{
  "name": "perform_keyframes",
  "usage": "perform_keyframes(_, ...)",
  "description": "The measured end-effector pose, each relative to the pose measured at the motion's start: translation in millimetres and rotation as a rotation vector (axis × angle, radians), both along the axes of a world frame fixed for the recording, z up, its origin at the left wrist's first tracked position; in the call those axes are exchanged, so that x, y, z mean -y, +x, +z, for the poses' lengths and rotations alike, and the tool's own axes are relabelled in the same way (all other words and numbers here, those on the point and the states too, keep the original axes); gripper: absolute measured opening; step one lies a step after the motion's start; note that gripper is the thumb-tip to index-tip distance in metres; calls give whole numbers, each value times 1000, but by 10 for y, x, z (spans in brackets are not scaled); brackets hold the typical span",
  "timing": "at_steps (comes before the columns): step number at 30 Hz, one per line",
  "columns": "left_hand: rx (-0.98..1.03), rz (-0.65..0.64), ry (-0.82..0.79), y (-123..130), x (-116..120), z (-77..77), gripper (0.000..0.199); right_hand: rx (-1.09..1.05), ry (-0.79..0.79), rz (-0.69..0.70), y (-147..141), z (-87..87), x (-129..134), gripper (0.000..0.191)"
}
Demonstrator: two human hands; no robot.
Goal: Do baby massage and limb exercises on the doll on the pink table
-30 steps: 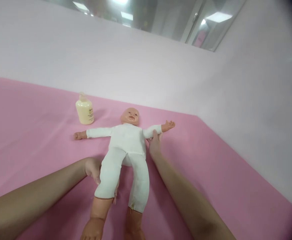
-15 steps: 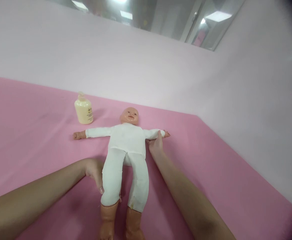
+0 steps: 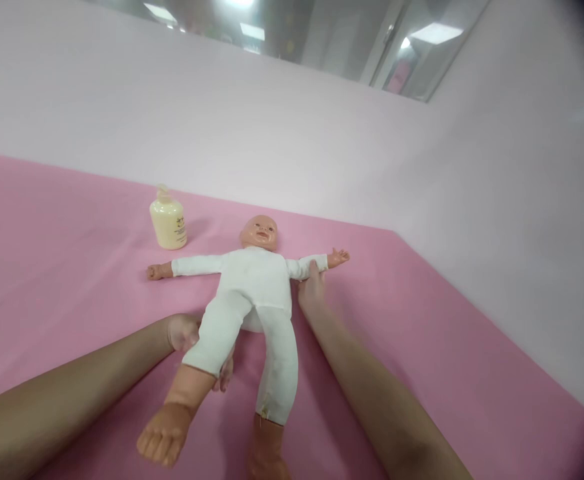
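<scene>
A baby doll (image 3: pixel 257 280) with a white cloth body lies on its back, its bare head away from me. My left hand (image 3: pixel 185 332) is under the doll's left-hand leg in the head view and holds it raised. Its fingertips show on the inner side of that leg; the thumb is hidden. The other leg lies straight on the pink surface. My right hand (image 3: pixel 313 288) grips the doll's right-hand arm near the wrist, thumb on top, fingers mostly out of sight beneath. The doll's other arm stretches out to the left, untouched.
On the pink surface (image 3: pixel 72 220) a cream pump bottle (image 3: pixel 169 223) stands left of the doll's head. A pale wall (image 3: pixel 197 120) rises behind and on the right, with a window (image 3: pixel 322 40) above showing ceiling lights.
My left hand has slid from beside the leg to under it. That leg has lifted and swung left, the foot turning outward. The arm in my right hand has tilted up slightly, its palm showing.
</scene>
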State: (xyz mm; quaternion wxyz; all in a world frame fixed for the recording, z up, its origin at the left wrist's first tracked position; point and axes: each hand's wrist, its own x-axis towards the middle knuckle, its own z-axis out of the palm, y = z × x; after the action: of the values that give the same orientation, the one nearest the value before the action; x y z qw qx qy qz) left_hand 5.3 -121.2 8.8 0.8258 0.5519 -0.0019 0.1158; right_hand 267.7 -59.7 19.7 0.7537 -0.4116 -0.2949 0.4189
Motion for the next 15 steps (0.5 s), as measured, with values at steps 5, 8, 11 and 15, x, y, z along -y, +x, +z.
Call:
perform_keyframes(5,181,14,-277,-20,-24,-124,42,141,9,48,-90,20,70,55)
perform_keyframes(8,177,120,-350,-11,-41,-217,39,402,133,132,-151,33,157,48)
perform_keyframes(11,171,237,-401,31,-46,-201,37,745,243,253,-177,61,240,38)
perform_keyframes(15,195,344,-507,89,-39,-58,30,1103,363,308,-153,95,283,37)
